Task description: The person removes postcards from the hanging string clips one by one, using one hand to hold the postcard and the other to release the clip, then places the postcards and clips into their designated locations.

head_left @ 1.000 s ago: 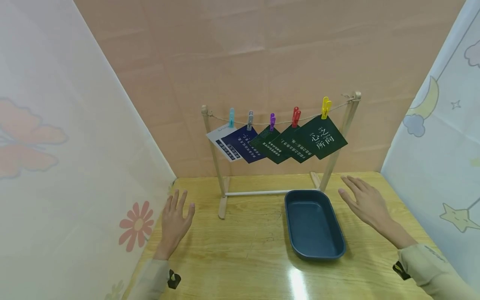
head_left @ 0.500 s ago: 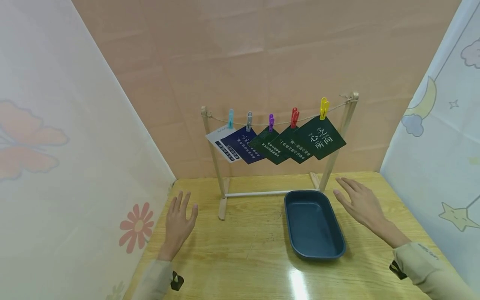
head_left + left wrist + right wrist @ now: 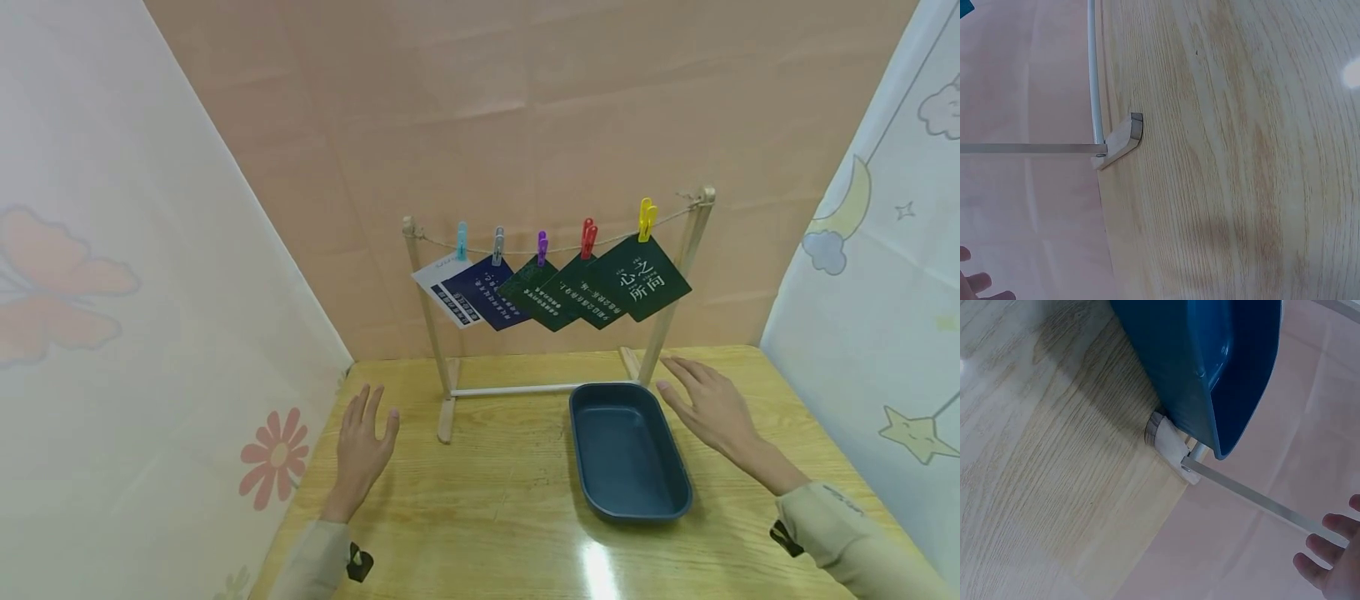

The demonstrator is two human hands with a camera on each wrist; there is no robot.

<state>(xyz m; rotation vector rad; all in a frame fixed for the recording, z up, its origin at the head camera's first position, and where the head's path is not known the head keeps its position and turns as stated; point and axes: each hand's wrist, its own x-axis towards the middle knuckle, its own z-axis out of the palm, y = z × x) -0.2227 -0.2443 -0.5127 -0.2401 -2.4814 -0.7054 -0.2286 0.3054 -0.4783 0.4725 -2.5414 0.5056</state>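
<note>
My left hand (image 3: 362, 450) hovers over the left of the table with its fingers extended, holding nothing. To the right of a dark blue tray (image 3: 628, 454), my right hand (image 3: 712, 410) is held up, fingers extended and free of any object. Behind the tray stands a wooden rack (image 3: 431, 317) with a string across its top. Several cards hang there by pegs: a white card under a light blue peg (image 3: 462, 242), a navy card (image 3: 487, 292) under a grey peg, and dark green cards under purple, red and yellow pegs (image 3: 647, 221). The rightmost green card (image 3: 640, 277) bears white characters.
The wooden table (image 3: 480, 500) ends at a pinkish cloth backdrop (image 3: 480, 108). Patterned white cloths hang at left and right. A white bar (image 3: 517, 389) joins the rack's wooden feet (image 3: 446, 419) near the tray's far end.
Both hands have drifted slightly inward, the left to the right and the right to the left. The rack, cards and tray stay put.
</note>
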